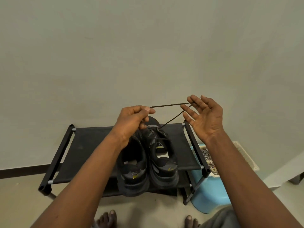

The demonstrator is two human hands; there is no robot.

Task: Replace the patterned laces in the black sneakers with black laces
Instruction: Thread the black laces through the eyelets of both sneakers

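Both black sneakers (148, 163) stood side by side, heels toward the camera, on the top shelf of the shoe rack (92, 145). The black lace (169, 105) rose from the front eyelets of the sneaker nearer the right hand (204, 119), hooked over that hand's fingers (189, 111), then ran across to the left hand (131, 122). Left thumb and forefinger pinched the lace near its end, the other fingers curled beneath. The right hand was palm-up with fingers straight and spread, the lace only draped over them, not gripped. Both spans looked taut. The patterned laces (207, 156) lay in a heap in the blue tub (212, 199) beside the rack, so removal appeared done and threading was the step in hand; how many eyelets were already filled could not be told, dark lace against dark shoe. Judgement for doing it well: keep the pinch close to the tip so it stays stiff enough to enter an eyelet; use the right fingers to draw out slack evenly and check the lace for twists; compare free lengths on both sides before crossing over. Risk: pulling too hard could drag the shoe along the fabric shelf, as nothing braced it.
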